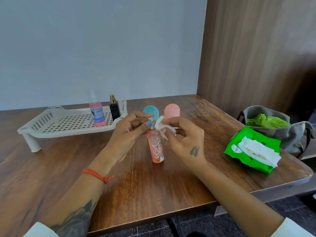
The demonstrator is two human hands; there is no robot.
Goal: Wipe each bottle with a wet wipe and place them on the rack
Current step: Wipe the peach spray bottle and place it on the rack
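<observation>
A person sits at a brown wooden surface (153, 185), seen from a head camera looking down. At the far left stands a white slotted rack (68, 123), already carrying a pink spray bottle (97, 111) and a small black perfume bottle (114, 108) on its right side. In the middle, the left hand (127, 132) pinches the silver pump top of a slim, clear peach bottle (156, 147), which stands upright on the surface. The right hand (183, 139) grips a crumpled white wet wipe (162, 126) against the bottle's neck. Just behind are a teal bottle (150, 111) and a coral bottle (172, 111). The peach bottle looks light, rigid and smooth, probably slippery once damp and easy to tip; holding its body mid-height seems safer than holding the pump. At the right lies an open green wipes pack (253, 152), beside a grey bag (277, 127).
</observation>
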